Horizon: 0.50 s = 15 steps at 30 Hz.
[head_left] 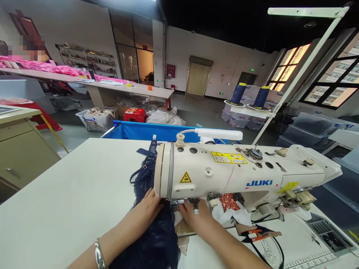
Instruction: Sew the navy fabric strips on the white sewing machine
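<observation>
A navy lace garment with thin straps (153,235) runs over the white sewing table, passing left of and under the head of a JUKI sewing machine (207,168). My left hand (148,207) rests on the garment beside the needle end, thumb and fingers closed on the fabric; some fingertips are behind the machine head. My right hand (198,215) reaches under the machine arm, its fingers bent in close to the presser foot area and the garment's edge. The machine hides most of these fingers, so what they grip is unclear.
Orange-handled snips (256,235) lie right of my right forearm. Behind them, a coppery sequined bundle (228,201) sits in white cloth under the arm. Two navy thread cones (238,93) stand on the rack. A blue cloth bin (137,130) borders the table's far edge. Another person sits far left.
</observation>
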Motion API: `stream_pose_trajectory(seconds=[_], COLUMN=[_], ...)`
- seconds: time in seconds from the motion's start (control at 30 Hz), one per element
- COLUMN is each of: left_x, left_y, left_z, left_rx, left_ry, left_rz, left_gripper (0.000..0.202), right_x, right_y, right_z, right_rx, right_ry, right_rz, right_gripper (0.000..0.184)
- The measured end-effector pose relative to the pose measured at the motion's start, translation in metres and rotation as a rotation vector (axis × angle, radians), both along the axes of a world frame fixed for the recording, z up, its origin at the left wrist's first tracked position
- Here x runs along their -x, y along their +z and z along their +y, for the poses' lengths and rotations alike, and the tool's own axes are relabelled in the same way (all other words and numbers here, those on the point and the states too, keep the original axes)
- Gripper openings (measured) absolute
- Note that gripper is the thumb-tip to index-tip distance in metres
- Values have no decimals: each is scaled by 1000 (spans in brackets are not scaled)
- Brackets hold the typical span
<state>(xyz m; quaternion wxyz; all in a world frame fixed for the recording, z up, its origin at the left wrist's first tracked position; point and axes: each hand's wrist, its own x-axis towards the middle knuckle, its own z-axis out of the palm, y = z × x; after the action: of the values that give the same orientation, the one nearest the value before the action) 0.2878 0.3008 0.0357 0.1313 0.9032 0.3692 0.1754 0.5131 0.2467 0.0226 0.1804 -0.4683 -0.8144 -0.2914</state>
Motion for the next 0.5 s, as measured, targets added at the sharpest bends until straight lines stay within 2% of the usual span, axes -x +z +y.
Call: stream_pose_trajectory(seconds=[0.1,0.2,0.33,0.4,0.5], left_x=[-2,-2,1,1,-1], left_y=[3,10,13,12,12], left_z=[1,2,3,0,-5], left_rx=[53,134,94,68,74], left_ry=[-19,-74,-157,-151,-95], left_rz=[16,14,-40,-48,-54], left_gripper=[36,37,51,55,47], right_x=[-2,5,10,8,4], right_y=[-4,-24,-47,-49,-45], right_z=[2,7,8,7,7], right_rx=[-76,-132,-144,-100,-48], right_ry=[11,-20,-112,-173,-209], right_rz=[-60,-16,-24,-69,-85], right_gripper=[28,31,33,38,37])
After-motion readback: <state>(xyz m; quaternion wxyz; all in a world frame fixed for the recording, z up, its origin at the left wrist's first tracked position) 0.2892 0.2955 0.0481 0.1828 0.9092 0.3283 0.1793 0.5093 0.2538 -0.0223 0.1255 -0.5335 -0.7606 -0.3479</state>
